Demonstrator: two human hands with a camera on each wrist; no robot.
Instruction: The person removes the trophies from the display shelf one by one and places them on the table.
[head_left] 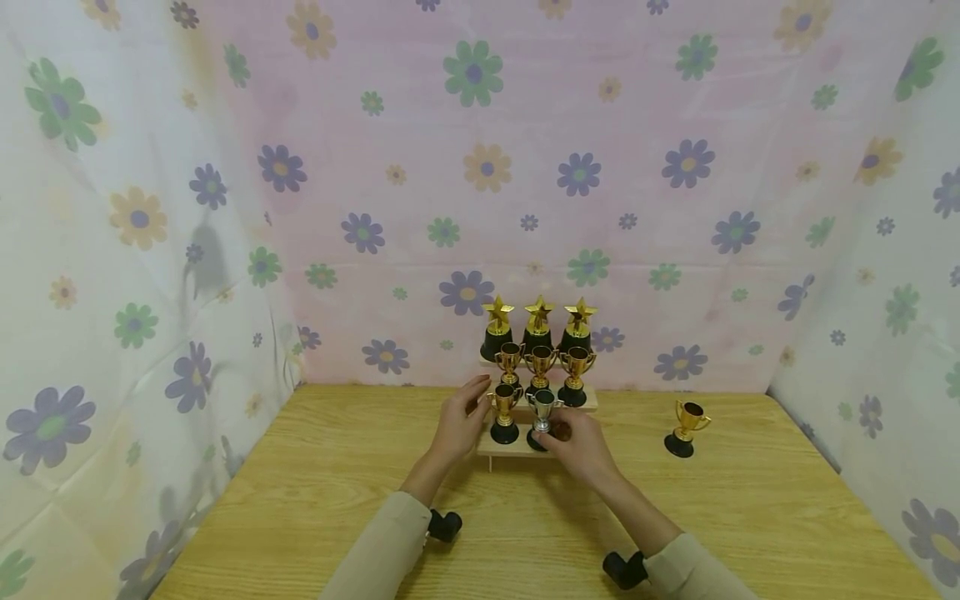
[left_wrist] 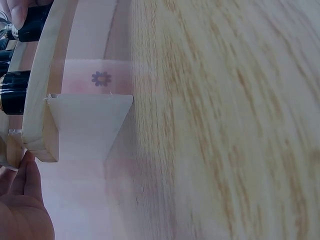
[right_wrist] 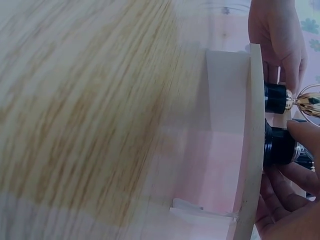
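My right hand (head_left: 587, 446) pinches the black base of a small silver trophy cup (head_left: 543, 405) on the front step of a wooden tiered stand (head_left: 514, 451). In the right wrist view, thumb and fingers lie on either side of that base (right_wrist: 281, 145), which is at the step's surface. Left of it stands a gold trophy cup (head_left: 505, 407), upright on the same step. My left hand (head_left: 461, 423) is at the stand's left end, its fingers extended; in the left wrist view the fingertips (left_wrist: 31, 167) meet the end of a wooden shelf (left_wrist: 42, 130).
Behind, the middle step bears a row of gold cups (head_left: 541, 362), the top step a row of star trophies (head_left: 539, 318). Another gold cup (head_left: 684, 430) stands apart on the wooden table (head_left: 757, 500) to the right. A flowered cloth (head_left: 420, 150) hangs behind the table.
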